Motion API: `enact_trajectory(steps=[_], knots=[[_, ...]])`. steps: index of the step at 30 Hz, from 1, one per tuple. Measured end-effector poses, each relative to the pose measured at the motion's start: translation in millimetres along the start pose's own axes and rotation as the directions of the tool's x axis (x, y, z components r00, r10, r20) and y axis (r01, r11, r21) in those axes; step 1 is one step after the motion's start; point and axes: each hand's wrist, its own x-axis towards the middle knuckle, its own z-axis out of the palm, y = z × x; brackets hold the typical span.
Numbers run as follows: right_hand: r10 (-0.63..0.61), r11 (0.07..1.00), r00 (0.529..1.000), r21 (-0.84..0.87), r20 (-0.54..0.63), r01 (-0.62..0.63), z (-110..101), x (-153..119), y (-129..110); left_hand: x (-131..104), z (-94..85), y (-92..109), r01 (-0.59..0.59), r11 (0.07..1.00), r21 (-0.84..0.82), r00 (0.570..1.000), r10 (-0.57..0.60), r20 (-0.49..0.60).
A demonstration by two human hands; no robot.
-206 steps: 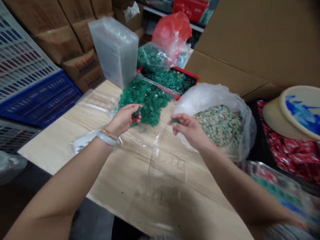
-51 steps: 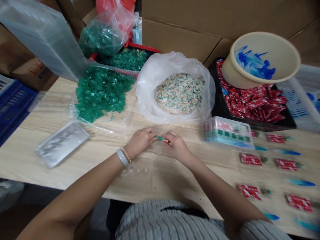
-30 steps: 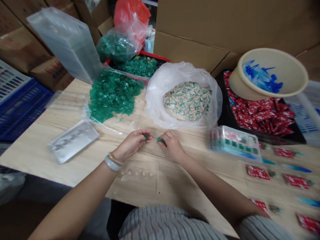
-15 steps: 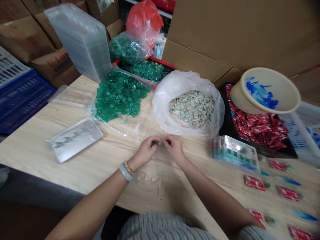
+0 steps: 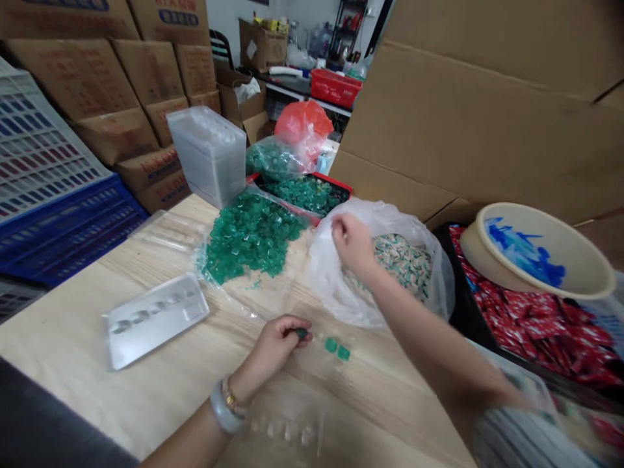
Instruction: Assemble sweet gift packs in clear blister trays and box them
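Observation:
My left hand is closed in a pinch on a dark green piece, just above the table. To its right, two green squares sit in a clear plastic tray, whose outline is faint. My right hand is raised over the near-left side of a white plastic bag, its fingers curled together. What those fingers hold, if anything, is hidden. Inside the bag lies a heap of small printed packets. A loose pile of green translucent pieces spreads out left of the bag.
A white tray with hollows lies at left, before stacked clear trays. Behind the pile stands a red-rimmed tray. At right, a cream basin of blue pieces rests over red packets. Cardboard rises behind.
My right hand has left its place beside the left hand and moved up to the white bag. Green squares now show in the clear tray. The view has tilted upward.

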Motion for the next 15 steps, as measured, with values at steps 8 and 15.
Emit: enact_trajectory(steps=[8,15], knots=[[0.25,0.929,0.955,-0.316,0.158,-0.191,47.1,154.5,60.1,11.0,-10.2,12.1,-0.147,0.935,0.321,0.984,0.171,-0.048],[-0.297,0.934,0.792,0.335,0.534,0.124,0.4,-35.8,-2.4,25.2,3.0,12.5,0.06,0.979,-0.195,0.994,-0.077,-0.079]])
